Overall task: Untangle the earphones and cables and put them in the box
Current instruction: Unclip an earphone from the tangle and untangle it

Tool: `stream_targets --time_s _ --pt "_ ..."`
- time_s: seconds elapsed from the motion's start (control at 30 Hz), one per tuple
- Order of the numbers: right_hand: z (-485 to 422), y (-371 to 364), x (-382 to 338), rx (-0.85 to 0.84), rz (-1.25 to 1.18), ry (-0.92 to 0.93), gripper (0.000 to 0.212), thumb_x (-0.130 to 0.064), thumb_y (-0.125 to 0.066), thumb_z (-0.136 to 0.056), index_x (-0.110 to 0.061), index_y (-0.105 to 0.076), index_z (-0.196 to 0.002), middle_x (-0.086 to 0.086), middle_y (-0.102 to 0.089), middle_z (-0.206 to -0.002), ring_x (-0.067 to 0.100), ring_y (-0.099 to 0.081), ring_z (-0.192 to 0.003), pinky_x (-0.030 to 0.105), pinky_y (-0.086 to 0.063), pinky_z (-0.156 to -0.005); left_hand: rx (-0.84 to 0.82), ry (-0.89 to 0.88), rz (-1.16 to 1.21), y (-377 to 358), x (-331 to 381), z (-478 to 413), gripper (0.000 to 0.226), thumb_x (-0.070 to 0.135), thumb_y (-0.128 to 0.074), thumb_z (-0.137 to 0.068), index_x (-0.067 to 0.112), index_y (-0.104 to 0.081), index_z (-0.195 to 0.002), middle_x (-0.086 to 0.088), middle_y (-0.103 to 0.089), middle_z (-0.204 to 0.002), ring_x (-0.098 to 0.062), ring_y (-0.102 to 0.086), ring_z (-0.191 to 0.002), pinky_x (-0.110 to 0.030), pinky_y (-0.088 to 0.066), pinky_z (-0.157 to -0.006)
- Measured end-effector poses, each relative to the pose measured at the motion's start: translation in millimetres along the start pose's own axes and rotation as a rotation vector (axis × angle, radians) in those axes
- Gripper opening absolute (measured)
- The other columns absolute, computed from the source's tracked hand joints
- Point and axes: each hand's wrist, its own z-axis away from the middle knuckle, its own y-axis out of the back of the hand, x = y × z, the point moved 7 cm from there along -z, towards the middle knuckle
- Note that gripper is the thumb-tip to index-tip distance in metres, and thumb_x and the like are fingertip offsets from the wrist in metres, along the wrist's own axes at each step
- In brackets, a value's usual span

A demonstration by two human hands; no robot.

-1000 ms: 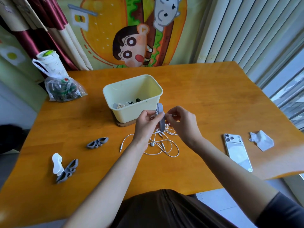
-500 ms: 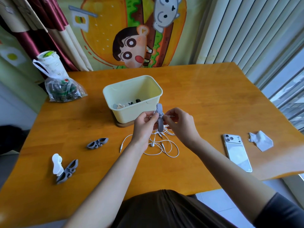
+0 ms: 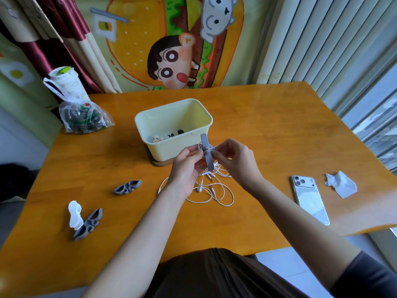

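- Lower left of the frame: a white winder and a grey winder lie touching on the table; a second grey one lies a little farther in.
- Right of centre: a phone lies camera side up, with a crumpled tissue near it on the right.
- Centre: the white earphones lie in loose loops on the table, and their cable rises to the hands.
- Just above the loops, the left hand grips an upright grey strip with curled fingers — the right hand pinches the cable at the strip's middle.
- Behind the hands stands the cream box, with small items in its bottom.
- Upper left: a clear bag and a cup.
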Motion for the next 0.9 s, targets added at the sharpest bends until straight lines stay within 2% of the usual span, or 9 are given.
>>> stream_targets --time_s 0.13,0.23,0.33,0.47,0.6,0.7,0.83,0.9 --pt "-0.1 1.9 -4.7 -0.024 0.011 0.051 0.012 -0.015 -0.073 -0.081 -0.018 -0.061 -0.080 0.001 -0.070 -0.082 0.015 -0.064 -0.075 0.019 -0.051 -0.065 0.024 0.023 -0.008 -1.8 -0.5 1.1 0.008 0.007 -0.059 -0.091 0.008 -0.061 -0.099 -0.009 -0.069 -0.088 -0.017 -0.066 -0.078 -0.022 -0.054 -0.060" --pt "0.5 1.1 -2.1 -0.037 -0.013 0.023 0.009 -0.017 -0.072 -0.082 -0.017 -0.063 -0.079 -0.002 -0.070 -0.079 0.014 -0.066 -0.074 0.030 -0.055 -0.068 0.028 0.014 0.012 -1.2 -1.3 -0.4 0.009 0.002 -0.057 -0.090 0.008 -0.060 -0.096 -0.011 -0.068 -0.093 -0.018 -0.065 -0.078 -0.022 -0.054 -0.060" --pt "-0.4 -3.3 7.4 -0.084 -0.223 -0.163 0.006 -0.015 -0.069 -0.083 -0.014 -0.065 -0.078 0.002 -0.071 -0.077 0.019 -0.069 -0.076 0.037 -0.058 -0.074 0.007 0.035 0.050 -0.7 -3.8 -1.9 0.018 -0.004 -0.050 -0.093 0.008 -0.061 -0.099 -0.014 -0.067 -0.098 -0.021 -0.065 -0.082 -0.023 -0.056 -0.063" --pt "0.8 -15.0 7.8 -0.195 -0.577 -0.390 0.008 -0.003 -0.062 -0.086 -0.005 -0.062 -0.079 0.010 -0.068 -0.079 0.015 -0.067 -0.072 0.022 -0.057 -0.072 -0.030 0.047 0.108 -0.3 -4.9 -3.6 0.025 -0.006 -0.046 -0.094 0.009 -0.061 -0.105 -0.016 -0.066 -0.108 -0.023 -0.066 -0.089 -0.025 -0.057 -0.068" --pt "0.2 -21.0 12.0 -0.251 -0.705 -0.512 0.010 -0.002 -0.058 -0.089 -0.004 -0.063 -0.081 0.008 -0.067 -0.076 0.011 -0.064 -0.069 0.017 -0.056 -0.071 -0.064 0.056 0.142 -0.2 -6.6 -4.6 0.027 -0.007 -0.042 -0.094 0.010 -0.059 -0.108 -0.015 -0.065 -0.108 -0.022 -0.065 -0.090 -0.025 -0.057 -0.070" --pt "1.6 -25.8 17.0 -0.262 -0.710 -0.549 0.009 -0.004 -0.057 -0.090 -0.004 -0.061 -0.082 0.009 -0.065 -0.077 0.013 -0.064 -0.069 0.018 -0.056 -0.069 -0.083 0.056 0.120 1.9 -10.3 -5.8 0.028 -0.006 -0.042 -0.095 0.009 -0.057 -0.114 -0.014 -0.065 -0.110 -0.023 -0.064 -0.093 -0.028 -0.056 -0.074" --pt "1.6 -30.7 25.8 -0.208 -0.614 -0.560 0.006 -0.012 -0.061 -0.090 -0.008 -0.057 -0.087 0.009 -0.066 -0.080 0.016 -0.064 -0.068 0.021 -0.056 -0.062 -0.071 0.052 0.041 6.5 -13.8 -4.9 0.026 -0.004 -0.045 -0.095 0.009 -0.057 -0.114 -0.013 -0.065 -0.109 -0.025 -0.062 -0.098 -0.035 -0.050 -0.089" --pt "1.4 -31.7 28.4 -0.165 -0.576 -0.553 0.011 -0.015 -0.062 -0.090 -0.008 -0.056 -0.095 0.010 -0.067 -0.082 0.017 -0.065 -0.069 0.024 -0.057 -0.062 -0.073 0.042 0.009 7.3 -11.7 -5.0 0.025 -0.004 -0.046 -0.094 0.009 -0.058 -0.112 -0.012 -0.066 -0.107 -0.025 -0.063 -0.097 -0.035 -0.052 -0.086"
